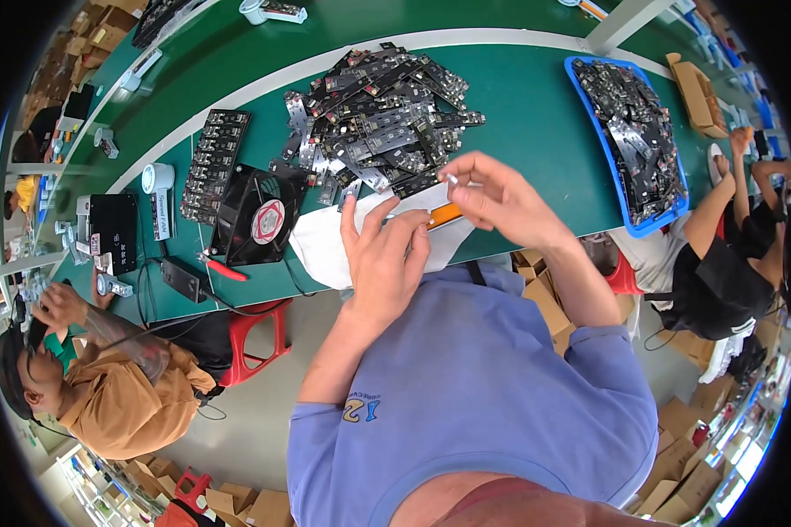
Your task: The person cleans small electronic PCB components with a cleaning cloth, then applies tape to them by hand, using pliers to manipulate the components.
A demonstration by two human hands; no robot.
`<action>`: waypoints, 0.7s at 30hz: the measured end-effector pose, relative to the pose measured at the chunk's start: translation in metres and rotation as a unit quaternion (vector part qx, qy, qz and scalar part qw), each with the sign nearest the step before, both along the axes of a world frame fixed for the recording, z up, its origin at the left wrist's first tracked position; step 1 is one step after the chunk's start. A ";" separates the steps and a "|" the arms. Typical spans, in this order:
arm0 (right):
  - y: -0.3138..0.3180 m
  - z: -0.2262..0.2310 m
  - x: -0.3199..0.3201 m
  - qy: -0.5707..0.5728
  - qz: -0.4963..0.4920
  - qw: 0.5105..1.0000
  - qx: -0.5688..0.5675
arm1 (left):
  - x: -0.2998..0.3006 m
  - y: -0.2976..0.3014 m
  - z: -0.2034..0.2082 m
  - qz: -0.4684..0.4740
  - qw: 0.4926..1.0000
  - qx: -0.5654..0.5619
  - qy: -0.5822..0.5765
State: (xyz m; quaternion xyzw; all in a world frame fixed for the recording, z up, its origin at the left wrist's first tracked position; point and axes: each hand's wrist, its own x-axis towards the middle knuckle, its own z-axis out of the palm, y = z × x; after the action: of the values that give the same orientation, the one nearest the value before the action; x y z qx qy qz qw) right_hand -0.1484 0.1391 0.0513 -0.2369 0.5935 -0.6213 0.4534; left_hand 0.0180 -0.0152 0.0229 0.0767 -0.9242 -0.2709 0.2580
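Straight orange bar (446, 213) over cloth (323, 249), between left grip (385, 261) and right grip (511, 207) (holds unclear)

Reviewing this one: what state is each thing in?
Left hand, fingers spread; grip unclear
Right hand, fingers curled; grip unclear
Circuit-board pile, loosely heaped
Boards left of the pile, arranged in rows
Blue tray, heaped full
White sheet, creased
Black fan, standing; spin unclear
Cardboard box, open
Red-handled pliers, lying down

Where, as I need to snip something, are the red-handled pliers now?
In the head view, the pliers lie on the green table toward the person's left, just below the black fan, near the table's front edge.
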 end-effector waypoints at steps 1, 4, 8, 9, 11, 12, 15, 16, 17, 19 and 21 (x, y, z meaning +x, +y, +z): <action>0.003 -0.005 0.005 -0.002 0.003 1.000 0.007 | -0.001 -0.001 0.001 -0.003 1.000 0.021 -0.016; 0.006 -0.009 0.013 0.005 0.001 1.000 0.003 | -0.005 -0.003 0.002 -0.004 0.999 0.030 -0.030; 0.005 -0.011 0.015 -0.010 -0.021 1.000 0.003 | -0.007 -0.004 0.013 -0.022 0.996 0.068 -0.058; 0.005 -0.012 0.015 -0.026 -0.033 0.999 0.007 | -0.006 -0.005 0.012 -0.022 0.995 0.073 -0.060; 0.007 -0.018 0.015 -0.012 -0.029 0.999 0.002 | -0.007 -0.005 0.011 -0.019 0.995 0.079 -0.061; 0.008 -0.019 0.016 -0.001 -0.027 1.000 -0.002 | -0.008 -0.004 0.010 -0.008 0.996 0.076 -0.052; 0.006 -0.017 0.025 0.086 -0.051 0.994 0.038 | -0.010 -0.003 0.008 0.013 0.998 0.061 -0.031; 0.006 -0.017 0.027 0.086 -0.049 0.994 0.039 | -0.010 -0.002 0.007 0.022 0.998 0.048 -0.020; 0.006 -0.016 0.029 0.155 -0.050 0.986 0.038 | -0.010 -0.002 0.007 0.024 0.998 0.049 -0.020; 0.004 -0.014 0.031 0.224 -0.048 0.973 0.038 | -0.010 -0.003 0.008 0.020 0.998 0.054 -0.028; 0.004 -0.011 0.032 0.314 -0.038 0.947 0.061 | -0.010 -0.004 0.008 0.026 0.997 0.067 -0.040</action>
State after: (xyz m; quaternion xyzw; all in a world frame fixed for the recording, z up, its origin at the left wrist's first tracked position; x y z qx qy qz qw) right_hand -0.1166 0.1426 0.0406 -0.3695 0.7512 -0.4947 0.2334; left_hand 0.0083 -0.0195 0.0310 0.1291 -0.9111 -0.3223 0.2221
